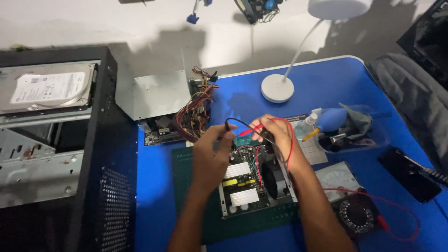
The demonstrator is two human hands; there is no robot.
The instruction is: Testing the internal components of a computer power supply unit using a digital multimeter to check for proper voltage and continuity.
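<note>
An opened power supply [249,184] with its circuit board, silver heat sinks and a black fan lies on a dark green mat [186,186]. My left hand [212,156] pinches a black test probe over the board's far edge. My right hand [275,133] grips a red test probe beside it, with the red lead looping over my wrist. The leads run to an analogue multimeter [347,198] at the right of the power supply.
A black computer case [51,140] with a hard drive on top stands at the left. A metal cover with a wire bundle [196,112] lies behind the mat. A white desk lamp [277,87], a clear tray of tools [347,130] and a black phone [410,175] sit on the blue table.
</note>
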